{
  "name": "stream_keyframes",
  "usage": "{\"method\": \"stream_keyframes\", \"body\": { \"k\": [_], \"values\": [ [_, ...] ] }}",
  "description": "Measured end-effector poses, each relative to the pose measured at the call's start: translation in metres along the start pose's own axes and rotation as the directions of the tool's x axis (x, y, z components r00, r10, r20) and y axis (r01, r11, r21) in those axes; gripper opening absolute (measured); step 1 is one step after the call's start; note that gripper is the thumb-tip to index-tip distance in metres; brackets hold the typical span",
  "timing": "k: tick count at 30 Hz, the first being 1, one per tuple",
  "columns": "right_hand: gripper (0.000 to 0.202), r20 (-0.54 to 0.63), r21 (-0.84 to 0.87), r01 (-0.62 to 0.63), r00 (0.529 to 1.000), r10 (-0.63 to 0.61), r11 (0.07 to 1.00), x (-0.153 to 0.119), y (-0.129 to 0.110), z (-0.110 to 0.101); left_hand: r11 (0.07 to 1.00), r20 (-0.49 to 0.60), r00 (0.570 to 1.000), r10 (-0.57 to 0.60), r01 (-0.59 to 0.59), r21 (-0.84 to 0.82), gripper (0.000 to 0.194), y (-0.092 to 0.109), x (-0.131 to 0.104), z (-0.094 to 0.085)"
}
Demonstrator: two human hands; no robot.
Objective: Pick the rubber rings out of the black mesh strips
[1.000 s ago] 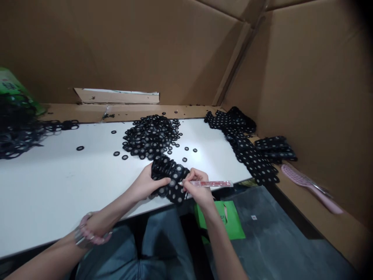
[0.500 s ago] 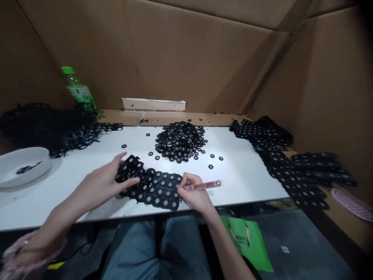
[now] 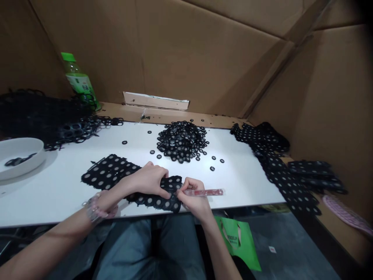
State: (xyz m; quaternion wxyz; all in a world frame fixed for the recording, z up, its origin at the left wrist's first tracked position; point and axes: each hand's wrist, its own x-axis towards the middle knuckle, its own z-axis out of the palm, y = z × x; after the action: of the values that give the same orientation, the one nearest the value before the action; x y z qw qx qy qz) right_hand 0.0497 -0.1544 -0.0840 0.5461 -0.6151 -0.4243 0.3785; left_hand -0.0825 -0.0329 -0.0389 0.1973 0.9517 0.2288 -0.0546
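Observation:
A black rubbery sheet (image 3: 100, 174) with rows of pale round dots lies across the front of the white table. My left hand (image 3: 150, 179) rests over its middle, thumb and bent fingers closed on the sheet near its right end. A beaded bracelet circles that wrist. Beside that end, my right hand (image 3: 194, 196) is closed around a slim red tool (image 3: 211, 192) that looks wrapped in clear plastic. The tool's tip is hidden by my fingers, which touch the sheet's right edge. Behind both hands rises a pile of small black rings (image 3: 182, 140) with pale centres.
Left stand a white bowl (image 3: 35, 162) with dark pieces inside, a tangle of black ring webbing (image 3: 43, 116) and a green-capped bottle (image 3: 83, 83). More dotted sheets (image 3: 279, 171) drape over the table's right end. Cardboard walls (image 3: 186, 50) enclose the table. A green bag (image 3: 241, 241) is below.
My left hand has moved right along the sheet, from its bunched left part to near its right end. The left part now lies spread flat. My right hand stays at the right edge with the tool.

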Motion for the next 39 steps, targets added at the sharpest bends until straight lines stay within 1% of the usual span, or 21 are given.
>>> {"method": "stream_keyframes", "body": {
  "k": [1, 3, 6, 9, 12, 15, 18, 22, 25, 28, 30, 32, 36, 38, 39],
  "values": [
    [0.015, 0.011, 0.002, 0.004, 1.000, -0.004, 1.000, 0.000, 0.000, 0.000, 1.000, 0.024, 1.000, 0.008, -0.008, -0.012, 0.043, 0.000, 0.000, -0.002],
    [0.016, 0.024, 0.006, 0.005, 1.000, -0.005, 1.000, 0.000, -0.002, -0.001, 0.999, 0.021, 0.999, 0.028, -0.027, -0.044, 0.037, 0.001, 0.000, -0.004],
    [0.015, 0.041, 0.008, 0.015, 0.999, -0.016, 1.000, 0.000, -0.003, -0.002, 0.989, 0.011, 0.998, 0.064, -0.062, -0.138, 0.027, 0.003, -0.001, -0.006],
    [0.015, 0.051, 0.007, 0.007, 0.999, -0.007, 1.000, 0.000, -0.004, -0.002, 0.970, 0.031, 0.996, 0.083, -0.074, -0.232, 0.021, 0.003, 0.000, -0.005],
    [0.015, 0.045, -0.004, -0.016, 0.999, 0.016, 1.000, 0.000, -0.006, -0.001, 0.965, 0.015, 0.998, 0.064, -0.059, -0.257, 0.028, 0.000, 0.003, -0.003],
    [0.016, 0.037, -0.018, -0.023, 0.999, 0.024, 1.000, 0.000, -0.006, 0.000, 0.970, -0.002, 0.999, 0.042, -0.041, -0.241, 0.036, 0.000, 0.004, -0.002],
    [0.015, 0.041, -0.029, -0.014, 0.999, 0.015, 0.999, 0.000, -0.005, 0.000, 0.969, 0.027, 0.998, 0.052, -0.044, -0.244, 0.032, 0.002, 0.005, -0.004],
    [0.016, 0.047, -0.036, -0.003, 0.999, 0.004, 0.999, 0.000, -0.003, -0.002, 0.952, 0.040, 0.997, 0.072, -0.057, -0.301, 0.027, 0.001, 0.005, -0.005],
    [0.016, 0.038, -0.053, 0.010, 0.999, -0.008, 0.999, 0.000, -0.004, -0.002, 0.943, 0.036, 0.996, 0.084, -0.068, -0.326, 0.027, -0.001, 0.006, -0.004],
    [0.015, 0.047, -0.078, 0.010, 0.999, -0.007, 0.997, 0.000, -0.005, -0.001, 0.934, 0.002, 0.996, 0.087, -0.081, -0.349, 0.028, -0.002, 0.006, -0.001],
    [0.015, 0.055, -0.099, 0.012, 0.998, -0.006, 0.995, -0.001, -0.007, 0.001, 0.913, -0.020, 0.995, 0.098, -0.098, -0.396, 0.027, -0.003, 0.006, 0.003],
    [0.016, 0.046, -0.135, 0.021, 0.999, -0.015, 0.991, -0.003, -0.009, 0.002, 0.873, -0.034, 0.994, 0.107, -0.110, -0.476, 0.026, -0.004, 0.005, 0.007],
    [0.017, 0.022, -0.202, 0.036, 0.999, -0.032, 0.979, -0.007, -0.012, 0.007, 0.751, -0.039, 0.990, 0.135, -0.128, -0.648, 0.025, -0.007, 0.006, 0.013],
    [0.017, 0.020, -0.204, 0.042, 0.999, -0.039, 0.978, -0.007, -0.011, 0.006, 0.707, -0.039, 0.986, 0.162, -0.144, -0.692, 0.025, -0.008, 0.007, 0.016],
    [0.017, 0.025, -0.192, 0.046, 0.999, -0.042, 0.980, -0.007, -0.010, 0.005, 0.702, -0.040, 0.985, 0.168, -0.148, -0.697, 0.026, -0.009, 0.007, 0.016]
  ]
}}
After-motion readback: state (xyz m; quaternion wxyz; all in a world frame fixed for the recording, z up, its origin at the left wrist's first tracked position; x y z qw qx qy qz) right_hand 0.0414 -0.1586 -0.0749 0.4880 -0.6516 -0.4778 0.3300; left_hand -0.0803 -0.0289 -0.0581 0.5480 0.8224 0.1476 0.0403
